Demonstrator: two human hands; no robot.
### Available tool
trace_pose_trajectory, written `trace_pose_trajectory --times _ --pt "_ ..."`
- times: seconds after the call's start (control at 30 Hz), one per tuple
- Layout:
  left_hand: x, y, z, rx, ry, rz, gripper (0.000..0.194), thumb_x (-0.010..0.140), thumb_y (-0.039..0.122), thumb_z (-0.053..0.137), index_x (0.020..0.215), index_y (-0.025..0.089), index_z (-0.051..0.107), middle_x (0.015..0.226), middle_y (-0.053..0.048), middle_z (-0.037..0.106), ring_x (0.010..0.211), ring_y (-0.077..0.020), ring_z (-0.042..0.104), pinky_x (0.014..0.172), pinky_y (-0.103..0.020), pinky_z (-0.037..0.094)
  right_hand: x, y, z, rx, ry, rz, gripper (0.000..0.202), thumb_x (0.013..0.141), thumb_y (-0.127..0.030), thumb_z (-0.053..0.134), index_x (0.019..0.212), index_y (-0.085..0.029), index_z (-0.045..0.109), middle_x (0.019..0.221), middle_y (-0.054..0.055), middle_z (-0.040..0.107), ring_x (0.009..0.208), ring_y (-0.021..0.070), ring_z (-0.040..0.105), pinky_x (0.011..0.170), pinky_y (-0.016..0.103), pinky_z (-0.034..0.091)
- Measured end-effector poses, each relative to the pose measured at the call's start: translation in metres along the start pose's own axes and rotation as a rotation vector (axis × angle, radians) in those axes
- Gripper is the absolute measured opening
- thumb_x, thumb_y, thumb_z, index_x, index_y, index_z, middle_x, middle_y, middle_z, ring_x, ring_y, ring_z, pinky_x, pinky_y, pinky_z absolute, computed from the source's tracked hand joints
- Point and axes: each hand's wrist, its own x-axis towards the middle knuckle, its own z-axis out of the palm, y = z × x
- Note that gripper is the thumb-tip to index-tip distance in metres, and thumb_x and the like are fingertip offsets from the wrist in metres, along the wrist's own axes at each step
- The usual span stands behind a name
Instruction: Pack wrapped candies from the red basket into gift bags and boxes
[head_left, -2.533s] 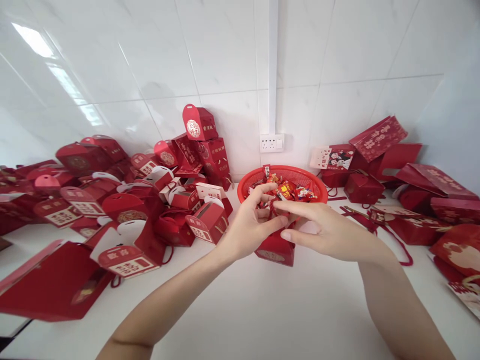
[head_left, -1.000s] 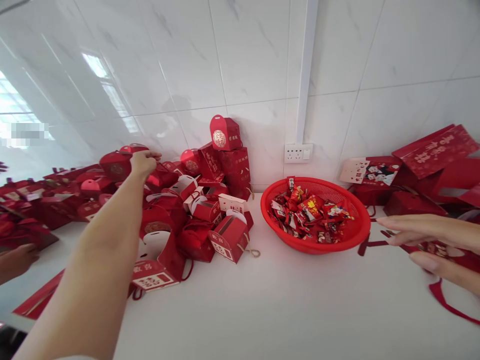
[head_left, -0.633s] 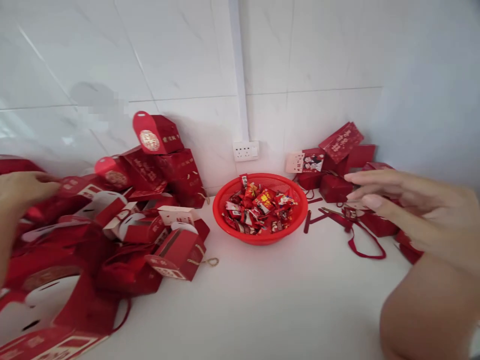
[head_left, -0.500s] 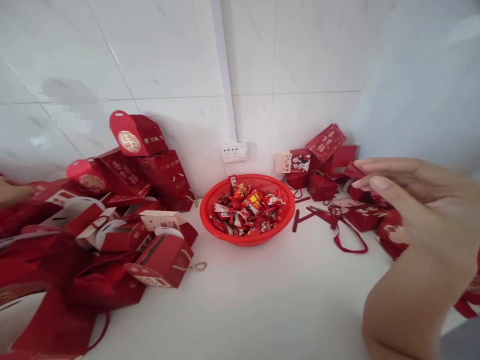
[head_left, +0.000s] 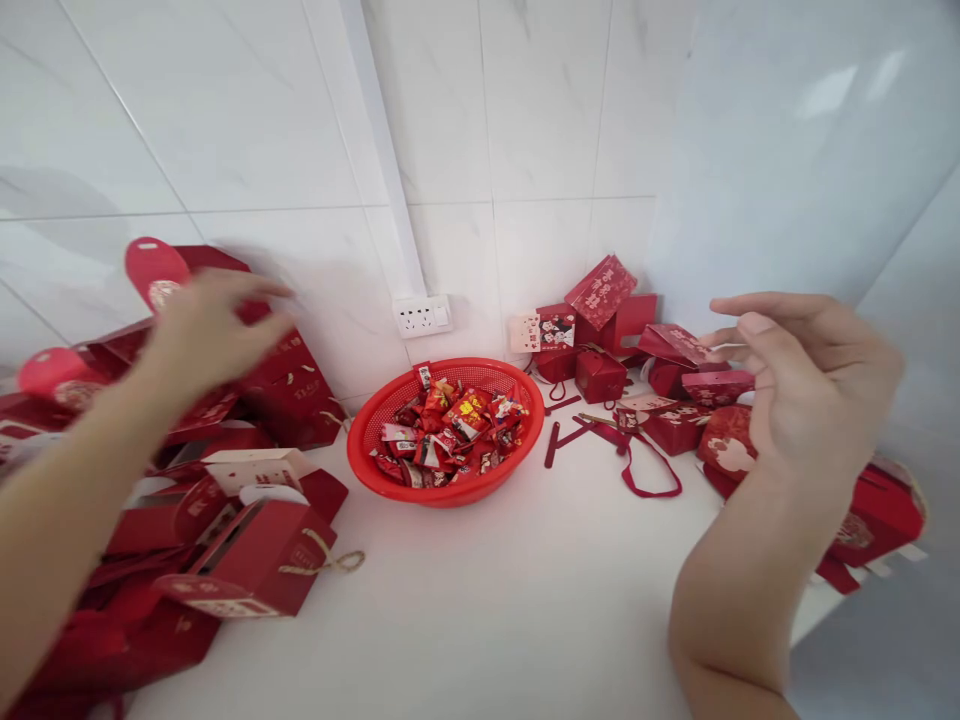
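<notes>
My left hand (head_left: 214, 330) is raised over the pile of red gift boxes on the left, its fingers apart and blurred, with nothing visible between them. Behind it stand stacked red boxes (head_left: 304, 385) against the wall. On the right, my right hand (head_left: 802, 370) hovers above smaller red boxes (head_left: 679, 425), fingers apart and empty. A red plastic basket (head_left: 360, 455) of wrapped candies (head_left: 457, 425) sits between the hands, touched by neither.
Near the left front lies a red box with a rope handle (head_left: 259, 560). A dark red ribbon loop (head_left: 652, 490) and thin strips (head_left: 553, 445) lie right of the basket. A wall socket (head_left: 422, 315) is behind it.
The view has shifted right. My left hand has come in from the left edge over the stacked boxes. My right hand stays raised and open on the right.
</notes>
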Motion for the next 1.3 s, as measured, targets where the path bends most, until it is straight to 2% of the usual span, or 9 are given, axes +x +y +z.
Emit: trace_pose_trajectory --times 0.17,0.27,0.33,0.5,0.63,0.73,0.87,1.1,1.3 --pt "-0.054 0.064 0.077 -0.274 -0.343 0.152 0.042 0.087 0.052 0.055 0.106 0.02 0.075 0.118 -0.01 0.074 0.113 -0.0295 0.066 0.109 -0.046 0.048 0.012 0.027 -0.001 0.027 0.093 0.094 0.006 0.071 -0.02 0.073 0.077 -0.019 0.075 0.073 0.0 0.073 0.055 0.012 0.065 0.052 0.025 0.052" --pt "-0.089 0.086 0.12 -0.412 -0.463 0.111 0.046 0.089 0.054 0.054 0.108 0.018 0.075 0.127 -0.015 0.069 0.123 -0.0323 0.063 0.109 -0.047 0.049 0.018 0.069 0.002 -0.057 0.058 0.2 0.016 0.071 -0.029 0.074 0.083 -0.019 0.073 0.081 0.002 0.074 0.067 0.0158 0.069 0.057 0.027 0.055" --pt "-0.103 0.089 0.135 -0.48 -0.516 0.1 0.043 0.091 0.051 0.053 0.109 0.019 0.075 0.125 -0.014 0.071 0.122 -0.0313 0.063 0.109 -0.047 0.049 0.018 0.105 0.008 -0.233 -0.055 0.289 0.028 0.074 -0.036 0.068 0.096 -0.019 0.074 0.096 0.005 0.075 0.088 0.022 0.072 0.072 0.034 0.06" --pt "-0.111 0.083 0.14 -0.558 -0.561 0.125 0.031 0.09 0.039 0.058 0.11 0.022 0.075 0.122 -0.009 0.073 0.117 -0.0275 0.066 0.107 -0.042 0.051 -0.004 0.185 0.031 -0.514 -0.23 0.415 0.041 0.073 -0.041 0.069 0.107 -0.018 0.075 0.135 0.016 0.066 0.133 0.0352 0.054 0.116 0.054 0.037" --pt "-0.111 0.08 0.14 -0.598 -0.576 0.123 0.03 0.09 0.036 0.059 0.112 0.022 0.075 0.123 -0.009 0.073 0.118 -0.0275 0.066 0.108 -0.042 0.05 -0.023 0.221 0.039 -0.635 -0.256 0.499 0.052 0.073 -0.052 0.072 0.113 -0.018 0.076 0.16 0.019 0.042 0.15 0.0471 0.028 0.121 0.063 0.022" --pt "-0.113 0.08 0.14 -0.612 -0.597 0.116 0.029 0.091 0.034 0.06 0.113 0.022 0.075 0.123 -0.009 0.073 0.118 -0.0276 0.066 0.108 -0.043 0.05 -0.028 0.236 0.038 -0.664 -0.265 0.519 0.054 0.076 -0.055 0.069 0.117 -0.022 0.075 0.164 0.015 0.036 0.152 0.0462 0.026 0.121 0.063 0.022" --pt "-0.114 0.081 0.138 -0.576 -0.647 0.099 0.029 0.091 0.032 0.059 0.114 0.023 0.075 0.122 -0.009 0.072 0.114 -0.0273 0.067 0.105 -0.044 0.052 -0.027 0.249 0.035 -0.635 -0.241 0.524 0.058 0.071 -0.051 0.072 0.117 -0.015 0.074 0.159 0.021 0.043 0.149 0.0469 0.032 0.12 0.063 0.024" --pt "-0.113 0.081 0.138 -0.616 -0.627 0.103 0.03 0.092 0.033 0.059 0.114 0.023 0.075 0.125 -0.01 0.072 0.12 -0.0285 0.065 0.109 -0.045 0.05 -0.016 0.249 0.034 -0.436 -0.112 0.484 0.052 0.071 -0.048 0.065 0.108 -0.013 0.077 0.113 0.017 0.076 0.114 0.0365 0.067 0.103 0.052 0.049" --pt "-0.111 0.083 0.137 -0.711 -0.496 0.103 0.026 0.092 0.034 0.058 0.109 0.022 0.075 0.122 -0.009 0.073 0.117 -0.0274 0.067 0.107 -0.042 0.052 0.002 0.184 0.049 -0.195 -0.063 0.394 0.04 0.068 -0.042 0.073 0.097 -0.016 0.08 0.103 0.011 0.08 0.102 0.0294 0.072 0.094 0.044 0.056"
